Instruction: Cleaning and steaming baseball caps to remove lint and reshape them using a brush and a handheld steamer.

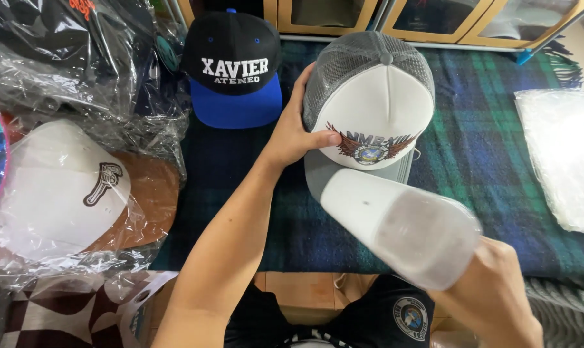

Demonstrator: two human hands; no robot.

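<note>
A grey mesh cap with a white front panel and a winged emblem (375,96) sits on a dark green and blue plaid blanket (485,161). My left hand (295,129) holds its left side, thumb pressed on the white front. My right hand (498,290) grips a pale, blurred cylindrical object (401,225), which points at the cap's grey brim. I cannot tell what that object is.
A black cap with a blue brim (232,67) lies behind and left. A white and brown cap in clear plastic (73,193) lies at the left, under more bagged caps (60,58). Folded clear plastic (562,154) rests at the right. Wooden-framed cabinets (433,19) stand behind.
</note>
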